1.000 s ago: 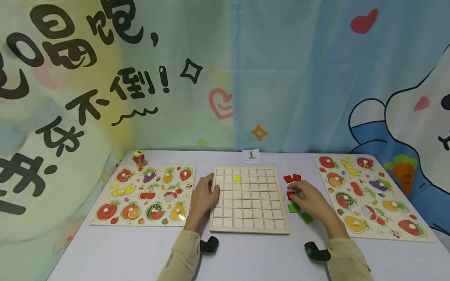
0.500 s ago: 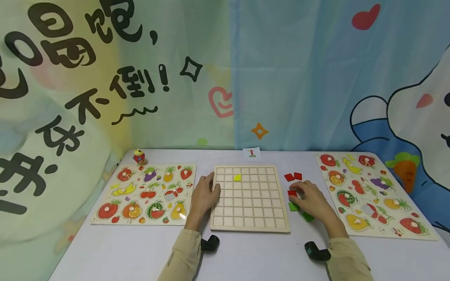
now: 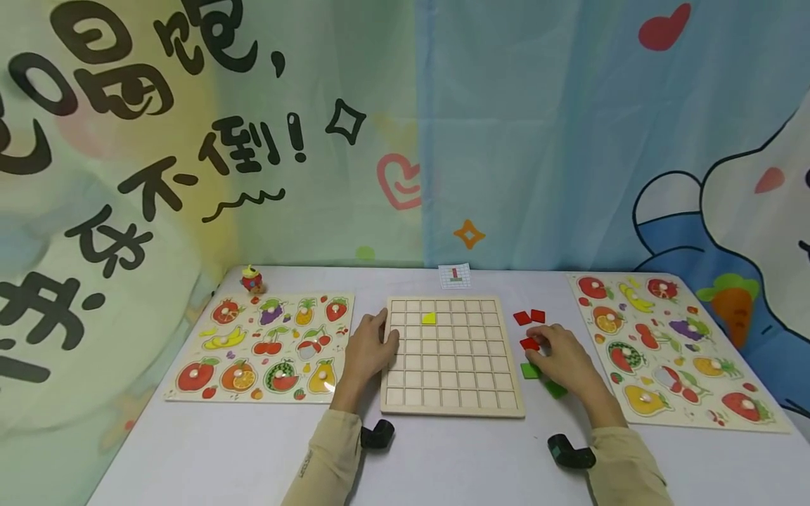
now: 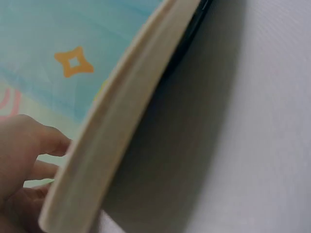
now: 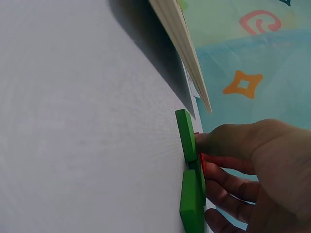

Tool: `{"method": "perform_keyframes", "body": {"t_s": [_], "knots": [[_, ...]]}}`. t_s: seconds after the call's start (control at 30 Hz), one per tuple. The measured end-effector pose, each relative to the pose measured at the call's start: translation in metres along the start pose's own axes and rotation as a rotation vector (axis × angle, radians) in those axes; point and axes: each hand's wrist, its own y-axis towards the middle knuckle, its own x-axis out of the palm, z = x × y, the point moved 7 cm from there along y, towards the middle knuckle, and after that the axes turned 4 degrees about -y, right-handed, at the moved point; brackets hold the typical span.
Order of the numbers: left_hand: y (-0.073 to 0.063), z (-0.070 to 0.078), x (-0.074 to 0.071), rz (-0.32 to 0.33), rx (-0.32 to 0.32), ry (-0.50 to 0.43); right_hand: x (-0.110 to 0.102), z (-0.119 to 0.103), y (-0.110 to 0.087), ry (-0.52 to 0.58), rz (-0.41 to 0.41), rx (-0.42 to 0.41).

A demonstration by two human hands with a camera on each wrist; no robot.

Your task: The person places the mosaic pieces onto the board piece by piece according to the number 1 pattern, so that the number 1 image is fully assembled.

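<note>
Head view: the right hand [image 3: 565, 360] pinches a flat, partly covered red tile [image 3: 528, 344] right of the gridded wooden board [image 3: 452, 364]; the left hand [image 3: 368, 353], fingers unclenched, touches the board. Left wrist view: pale board edge. Right wrist view: green tiles [image 5: 186, 137] beside the fingers.

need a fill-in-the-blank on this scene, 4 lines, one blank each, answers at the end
1. The one tile set in the wooden grid board is ____.
2. The left hand rests at the grid board's ____ edge.
3. By the right hand lie loose tiles in two colours: red tiles and ____ ones.
4. The left picture board and right picture board mostly show ____.

Missing words: yellow; left; green; fruit.
</note>
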Motion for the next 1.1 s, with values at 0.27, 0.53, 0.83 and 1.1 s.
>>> {"method": "perform_keyframes", "body": {"t_s": [0.27, 0.53, 0.83, 1.1], "knots": [[-0.001, 0.000, -0.001, 0.015, 0.007, -0.040, 0.000, 0.000, -0.001, -0.009, 0.001, 0.014], [0.001, 0.002, 0.001, 0.037, -0.003, -0.081, -0.002, -0.001, 0.001, 0.017, 0.015, 0.012], [0.001, 0.000, 0.007, 0.066, -0.028, -0.100, -0.002, 0.003, -0.001, -0.018, 0.000, 0.079], [-0.001, -0.001, 0.010, 0.073, -0.054, -0.095, -0.006, 0.005, -0.002, -0.040, 0.050, 0.095]]}}
